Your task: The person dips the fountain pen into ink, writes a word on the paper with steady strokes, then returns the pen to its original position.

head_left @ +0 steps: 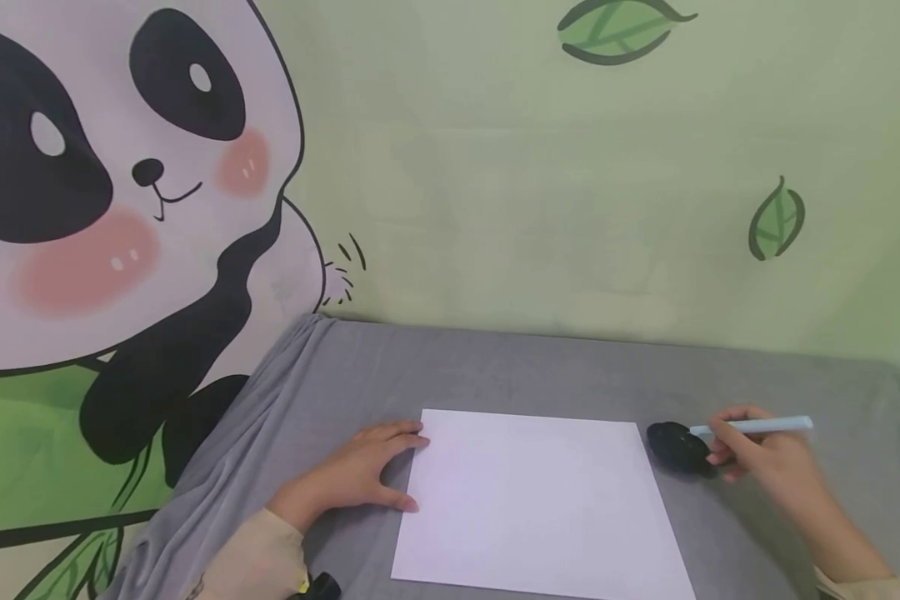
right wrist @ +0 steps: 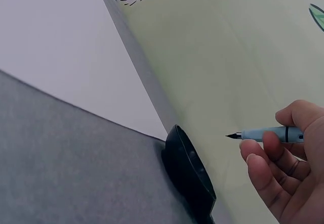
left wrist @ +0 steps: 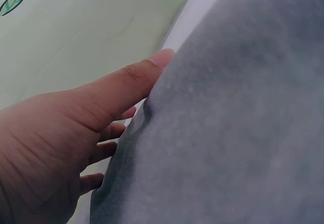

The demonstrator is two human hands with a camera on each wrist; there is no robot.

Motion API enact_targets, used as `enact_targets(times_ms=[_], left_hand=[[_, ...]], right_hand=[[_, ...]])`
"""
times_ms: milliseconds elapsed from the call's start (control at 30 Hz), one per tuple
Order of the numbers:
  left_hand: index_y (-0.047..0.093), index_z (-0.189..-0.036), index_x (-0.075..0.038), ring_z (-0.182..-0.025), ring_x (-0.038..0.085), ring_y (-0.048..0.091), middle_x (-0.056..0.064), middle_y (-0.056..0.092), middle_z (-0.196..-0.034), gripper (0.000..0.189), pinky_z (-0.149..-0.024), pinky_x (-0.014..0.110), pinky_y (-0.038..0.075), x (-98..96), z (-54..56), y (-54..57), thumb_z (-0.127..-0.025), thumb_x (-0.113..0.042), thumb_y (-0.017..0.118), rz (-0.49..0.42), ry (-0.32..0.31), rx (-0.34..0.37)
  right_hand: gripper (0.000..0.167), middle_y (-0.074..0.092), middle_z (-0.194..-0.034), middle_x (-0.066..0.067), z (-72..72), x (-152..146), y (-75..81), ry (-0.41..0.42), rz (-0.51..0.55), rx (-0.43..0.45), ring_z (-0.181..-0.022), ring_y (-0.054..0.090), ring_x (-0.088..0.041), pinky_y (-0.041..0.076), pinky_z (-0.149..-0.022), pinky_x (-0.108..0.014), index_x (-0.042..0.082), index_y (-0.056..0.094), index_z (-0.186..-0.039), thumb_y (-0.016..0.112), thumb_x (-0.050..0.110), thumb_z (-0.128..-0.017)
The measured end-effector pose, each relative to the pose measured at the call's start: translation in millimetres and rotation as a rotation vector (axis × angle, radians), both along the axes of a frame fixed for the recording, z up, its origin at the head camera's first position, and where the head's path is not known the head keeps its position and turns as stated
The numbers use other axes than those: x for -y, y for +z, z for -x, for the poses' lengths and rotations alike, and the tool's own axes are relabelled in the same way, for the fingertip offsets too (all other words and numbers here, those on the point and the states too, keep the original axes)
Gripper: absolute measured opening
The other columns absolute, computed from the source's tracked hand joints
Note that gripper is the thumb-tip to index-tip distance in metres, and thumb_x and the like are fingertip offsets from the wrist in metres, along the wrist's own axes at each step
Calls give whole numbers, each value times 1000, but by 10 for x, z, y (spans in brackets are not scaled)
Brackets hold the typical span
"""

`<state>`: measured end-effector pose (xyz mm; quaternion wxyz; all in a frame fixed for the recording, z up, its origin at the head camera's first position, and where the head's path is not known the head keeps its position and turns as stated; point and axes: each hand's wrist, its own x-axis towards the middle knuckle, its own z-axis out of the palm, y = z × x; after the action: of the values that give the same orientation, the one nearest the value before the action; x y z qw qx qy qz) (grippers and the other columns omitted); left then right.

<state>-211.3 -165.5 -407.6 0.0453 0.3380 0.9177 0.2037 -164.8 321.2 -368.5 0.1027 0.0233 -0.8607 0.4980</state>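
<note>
A white sheet of paper lies on the grey cloth. My left hand rests at its left edge, thumb and fingers spread, fingertips touching the border; the left wrist view shows the thumb along that edge. To the right of the sheet, my right hand holds a light blue fountain pen. In the right wrist view the pen is pinched between thumb and fingers, its dark nib bare and pointing left, off the paper. Close by the nib lies a black shallow dish with a narrow handle-like end.
Grey cloth covers the table up to a green wall painted with a panda and leaves. A small black object shows at the lower edge beside the left sleeve.
</note>
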Motion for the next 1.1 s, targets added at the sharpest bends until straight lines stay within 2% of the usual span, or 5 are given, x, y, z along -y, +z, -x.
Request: enact_targets(times_ms=[233,433,700,867,1100], left_hand=[[50,-140,-11,-138,36,39,12,42,-149,84,-110,58,31,-1,8,6,-72,-53,78,13,5,23],[50,-139,-11,-138,35,38,11,42,-150,84,-110,57,31,-4,-1,16,-72,-53,78,13,8,23],[50,-139,-12,-138,35,39,11,42,-149,84,-111,57,30,-16,-3,-1,-72,-54,77,22,9,11],[50,-139,-12,-138,35,39,11,42,-149,83,-110,56,30,-13,4,-10,-72,-53,77,21,7,7],[51,-139,-11,-137,36,39,12,43,-149,83,-109,58,30,-3,1,-18,-72,-53,78,3,1,13]], right_hand=[[12,67,-66,10,26,119,44,30,91,13,-59,67,-6,53,-49,-27,21,63,-89,56,15,-97],[10,69,-72,12,39,217,89,63,70,-4,-62,67,-7,54,-51,-28,14,61,-96,53,19,-99],[8,68,-70,11,72,377,122,88,108,-27,-60,66,-6,54,-49,-28,15,62,-95,55,15,-98],[5,63,-66,7,112,483,81,96,112,-50,-58,65,-7,53,-47,-28,6,60,-95,57,10,-96],[23,61,-64,9,132,639,92,81,66,-50,-56,62,-7,53,-48,-28,-9,54,-103,58,12,-96]])
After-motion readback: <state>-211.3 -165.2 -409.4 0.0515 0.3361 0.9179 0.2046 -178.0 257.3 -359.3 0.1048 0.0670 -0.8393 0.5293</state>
